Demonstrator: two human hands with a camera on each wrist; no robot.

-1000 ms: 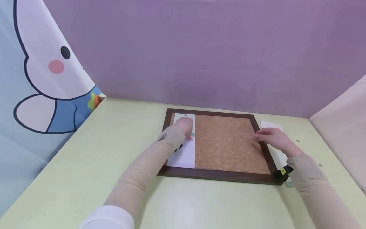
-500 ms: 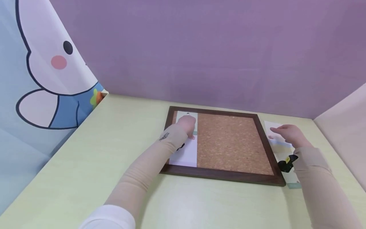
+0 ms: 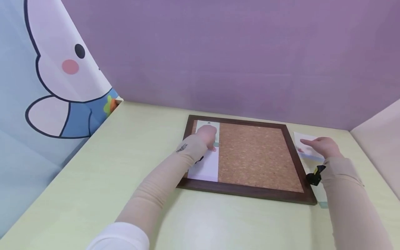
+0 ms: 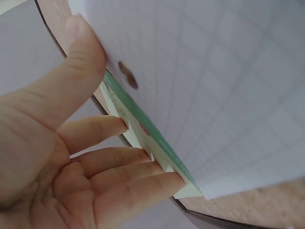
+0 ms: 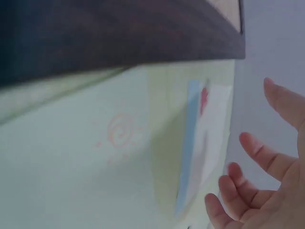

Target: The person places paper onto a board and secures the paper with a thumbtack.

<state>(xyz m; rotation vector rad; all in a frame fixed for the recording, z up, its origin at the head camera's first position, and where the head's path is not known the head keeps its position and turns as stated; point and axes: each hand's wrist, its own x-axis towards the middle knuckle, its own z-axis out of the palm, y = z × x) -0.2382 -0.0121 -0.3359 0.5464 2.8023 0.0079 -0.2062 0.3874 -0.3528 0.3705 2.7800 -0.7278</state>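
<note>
A corkboard in a dark wooden frame lies on the table. Down its left side run a white sheet and a pale card with a green edge. My left hand rests on them, its fingertips on the card and the thumb at the edge of the gridded white sheet, which has a brown oval spot. Right of the frame, my right hand hovers with fingers spread, holding nothing, over a white sheet with a blue edge and a small red print.
Beside the frame, partly under the right forearm, lies a pale green sheet with an orange sun drawing. A purple curtain stands behind the table, and a cartoon-printed cloth hangs at the left.
My right hand has moved rightward, off the frame's right side to above the white sheet with the blue edge. The left hand stays on the sheets. The head view has shifted slightly.
</note>
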